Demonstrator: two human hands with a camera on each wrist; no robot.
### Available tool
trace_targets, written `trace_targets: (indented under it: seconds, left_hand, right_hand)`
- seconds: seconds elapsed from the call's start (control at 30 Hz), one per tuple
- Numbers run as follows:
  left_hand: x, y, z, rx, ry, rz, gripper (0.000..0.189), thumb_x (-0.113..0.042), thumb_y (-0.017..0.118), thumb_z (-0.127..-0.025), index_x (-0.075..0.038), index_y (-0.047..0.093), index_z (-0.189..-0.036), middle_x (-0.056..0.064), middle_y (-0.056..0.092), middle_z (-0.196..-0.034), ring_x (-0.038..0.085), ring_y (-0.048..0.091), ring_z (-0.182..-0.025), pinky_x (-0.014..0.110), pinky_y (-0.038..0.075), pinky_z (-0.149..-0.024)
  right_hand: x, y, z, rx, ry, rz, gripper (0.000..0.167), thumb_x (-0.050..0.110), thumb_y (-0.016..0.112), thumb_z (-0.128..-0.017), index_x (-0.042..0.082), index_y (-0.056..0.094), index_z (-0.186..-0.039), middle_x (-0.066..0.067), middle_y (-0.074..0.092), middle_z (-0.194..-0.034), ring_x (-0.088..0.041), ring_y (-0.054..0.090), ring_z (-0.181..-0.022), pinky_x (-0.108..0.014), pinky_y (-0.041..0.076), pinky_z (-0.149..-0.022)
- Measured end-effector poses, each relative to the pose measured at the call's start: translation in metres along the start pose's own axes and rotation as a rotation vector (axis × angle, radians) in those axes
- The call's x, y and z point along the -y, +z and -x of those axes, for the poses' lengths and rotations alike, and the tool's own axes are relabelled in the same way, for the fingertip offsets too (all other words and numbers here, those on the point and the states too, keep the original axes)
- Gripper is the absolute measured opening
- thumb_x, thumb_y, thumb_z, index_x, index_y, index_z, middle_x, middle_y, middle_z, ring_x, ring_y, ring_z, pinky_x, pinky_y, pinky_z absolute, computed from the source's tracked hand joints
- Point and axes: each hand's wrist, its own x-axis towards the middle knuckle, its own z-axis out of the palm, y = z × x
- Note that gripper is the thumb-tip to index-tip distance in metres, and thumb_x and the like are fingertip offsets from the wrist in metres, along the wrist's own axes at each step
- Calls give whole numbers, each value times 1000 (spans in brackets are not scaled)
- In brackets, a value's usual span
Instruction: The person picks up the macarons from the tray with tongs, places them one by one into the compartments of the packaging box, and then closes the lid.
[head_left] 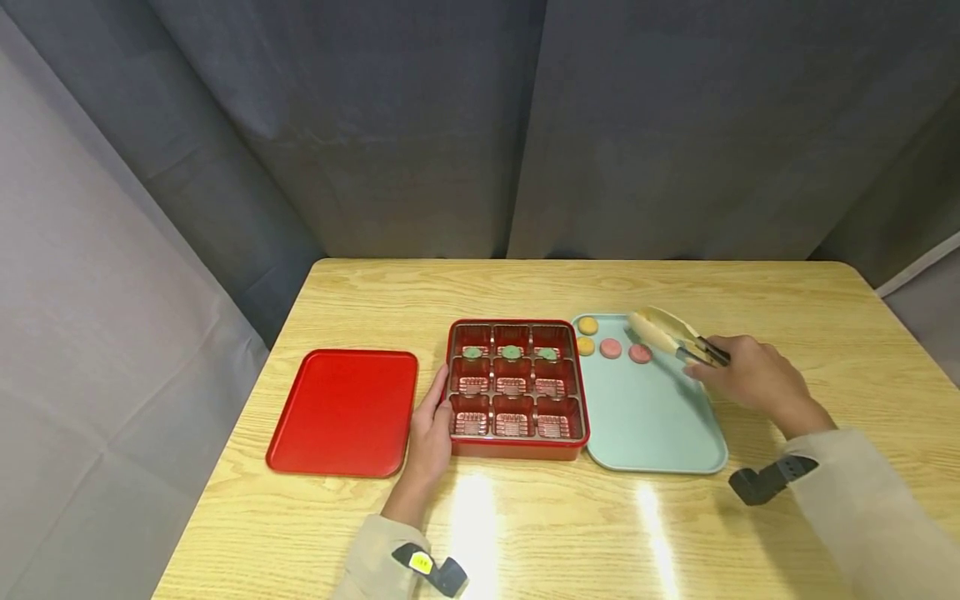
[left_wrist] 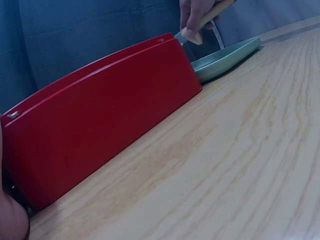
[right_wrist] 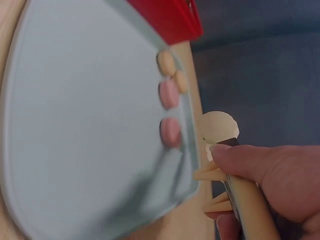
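Observation:
My left hand (head_left: 430,442) lies along the left side of a red box (head_left: 517,450), its fingers fairly straight against the wall. A clear divided insert fills the box. Its back row of compartments holds green macarons (head_left: 512,352), one in each. In my right hand (head_left: 757,379) I grip a pair of cream-tipped tongs (head_left: 651,333) over the back right of a pale green tray (head_left: 652,425). The tong tips are spread, with nothing visible between them. Pink macarons (right_wrist: 170,132) and yellow macarons (right_wrist: 165,63) sit along the tray's back edge.
A flat red lid or tray (head_left: 341,412) lies to the left of the box. The wooden table (head_left: 570,533) carries everything, and the green tray stands against the box's right side. Dark grey curtains (head_left: 420,125) hang behind the table's far edge.

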Motion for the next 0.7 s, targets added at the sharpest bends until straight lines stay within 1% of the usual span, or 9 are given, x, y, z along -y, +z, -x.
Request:
trace_targets:
  seconds: [0.13, 0.2, 0.27, 0.3, 0.4, 0.47, 0.53, 0.63, 0.7]
  left_hand:
    - [0, 0, 0, -3, -5, 2, 52, 3, 31, -96, -2, 27, -148, 14, 29, -152, 24, 22, -141, 40, 20, -116]
    - [1, 0, 1, -2, -7, 3, 52, 3, 31, -96, -2, 27, -148, 14, 29, -152, 23, 22, -141, 39, 20, -116]
    - [1, 0, 0, 2, -7, 7, 52, 4, 31, -96, -1, 27, -148, 13, 28, -152, 22, 22, -141, 39, 20, -116]
    - [1, 1, 0, 4, -6, 6, 52, 4, 31, -96, -1, 27, -148, 13, 28, -153, 22, 22, -141, 38, 20, -116]
    - [0, 1, 0, 10, -3, 7, 52, 4, 31, -96, -2, 26, -148, 12, 28, -153, 22, 22, -142, 38, 21, -115]
    - [0, 1, 0, 11, -4, 3, 52, 4, 31, -96, -2, 26, -148, 11, 28, -153, 22, 22, -142, 39, 21, -116]
    - [0, 1, 0, 11, -6, 2, 52, 3, 31, -97, -2, 26, -148, 12, 28, -153, 23, 22, -142, 39, 20, -116]
    - [0, 0, 0, 7, -9, -6, 52, 3, 31, -97, -2, 26, -148, 12, 28, -153, 24, 21, -142, 41, 20, -116]
    - [-1, 0, 0, 5, -7, -9, 52, 2, 31, -97, -3, 26, -148, 13, 27, -153, 24, 21, -142, 41, 20, -116]
  right_hand:
    - [16, -2, 6, -9, -28, -10, 87, 62, 61, -80, -2, 46, -136, -28, 60, -112, -34, 58, -83, -34, 42, -55]
    - [24, -2, 10, -20, -50, -17, 85, 59, 63, -80, -3, 47, -136, -29, 59, -113, -34, 59, -84, -35, 43, -56]
    - [32, -1, 15, -30, -69, -18, 82, 56, 64, -81, -3, 47, -136, -32, 58, -117, -33, 59, -83, -34, 43, -54]
    - [35, -1, 17, -40, -83, -18, 81, 54, 65, -81, -3, 48, -135, -31, 59, -114, -31, 58, -81, -33, 42, -53]
    - [45, 2, 26, -49, -110, -23, 77, 50, 68, -81, -3, 50, -134, -25, 63, -98, -26, 54, -71, -30, 37, -48]
    - [51, 4, 32, -51, -126, -23, 76, 50, 68, -80, -1, 51, -133, -15, 60, -82, -22, 49, -65, -29, 33, -46]
    - [56, 6, 37, -48, -138, -24, 75, 49, 69, -79, 0, 51, -133, -8, 55, -74, -19, 45, -60, -29, 31, -44]
    - [63, 9, 44, -51, -162, -22, 75, 49, 70, -79, 1, 52, -134, -6, 55, -71, -17, 42, -57, -28, 30, -43]
    - [67, 12, 47, -56, -182, -24, 73, 46, 71, -78, 1, 53, -133, -8, 60, -74, -16, 43, -57, -28, 31, -44]
